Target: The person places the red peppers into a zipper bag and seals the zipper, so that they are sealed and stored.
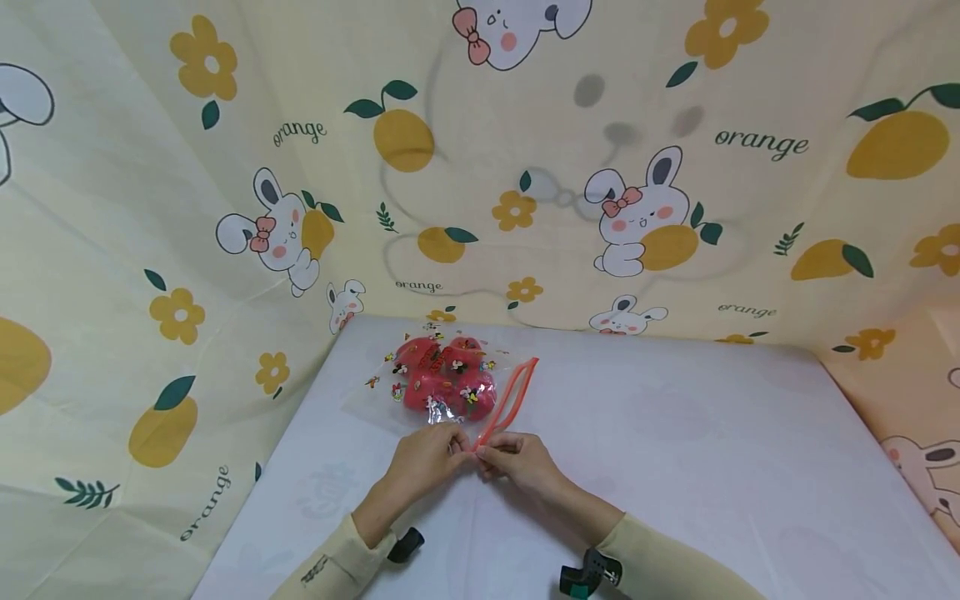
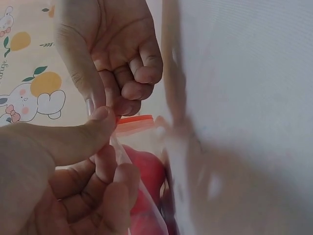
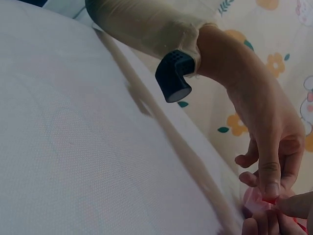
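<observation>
A clear zip bag [image 1: 375, 406] printed with small cartoon figures lies on the table, with several red rounded objects [image 1: 429, 390] inside. Its red-orange zip strip [image 1: 517, 392] runs along the right side, and its two edges stand apart in the middle. At the strip's near end my left hand [image 1: 429, 457] pinches the bag's corner between thumb and finger. My right hand [image 1: 525, 460] pinches the same corner, its fingertips meeting those of the left. In the left wrist view the thumbs hide most of the pinched zip end [image 2: 137, 120].
The white tabletop [image 1: 675, 467] stretches to the right of the bag. Behind and beside it hangs a cream cloth [image 1: 480, 167] printed with rabbits and oranges. A dark wrist camera [image 1: 407, 545] sits at the left sleeve, another camera [image 1: 588, 575] at the right.
</observation>
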The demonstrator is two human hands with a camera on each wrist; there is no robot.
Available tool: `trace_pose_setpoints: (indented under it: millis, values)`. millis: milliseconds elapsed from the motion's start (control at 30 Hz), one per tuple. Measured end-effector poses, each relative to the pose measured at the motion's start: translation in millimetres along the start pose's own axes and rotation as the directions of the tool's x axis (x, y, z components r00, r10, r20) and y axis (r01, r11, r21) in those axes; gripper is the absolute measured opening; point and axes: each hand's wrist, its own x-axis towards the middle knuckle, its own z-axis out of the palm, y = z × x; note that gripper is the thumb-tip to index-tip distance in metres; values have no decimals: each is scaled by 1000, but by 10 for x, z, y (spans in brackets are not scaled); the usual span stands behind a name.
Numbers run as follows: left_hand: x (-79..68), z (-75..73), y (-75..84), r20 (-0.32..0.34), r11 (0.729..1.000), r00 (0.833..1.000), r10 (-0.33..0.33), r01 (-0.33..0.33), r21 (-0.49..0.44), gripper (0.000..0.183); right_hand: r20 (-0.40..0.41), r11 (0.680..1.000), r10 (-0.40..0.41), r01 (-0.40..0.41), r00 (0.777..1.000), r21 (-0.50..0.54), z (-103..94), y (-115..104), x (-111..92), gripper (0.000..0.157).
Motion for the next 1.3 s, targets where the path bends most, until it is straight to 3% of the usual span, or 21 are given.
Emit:
trace_pose_setpoints:
  millis: [667, 1033, 1300]
  values:
    - [0, 46, -20, 13, 999, 999, 33, -33, 9, 18, -39, 998, -45, 43, 998, -38, 3, 40, 54, 23]
    - [-10, 35, -4, 10, 999, 999, 46, -46, -3, 19, -96, 993, -14, 2, 995, -118, -64, -9, 105, 23]
    - [-11, 41, -4, 25, 999, 999, 48, -48, -3, 22, -111, 996, -5, -5, 994, -91, -144, -13, 174, 25]
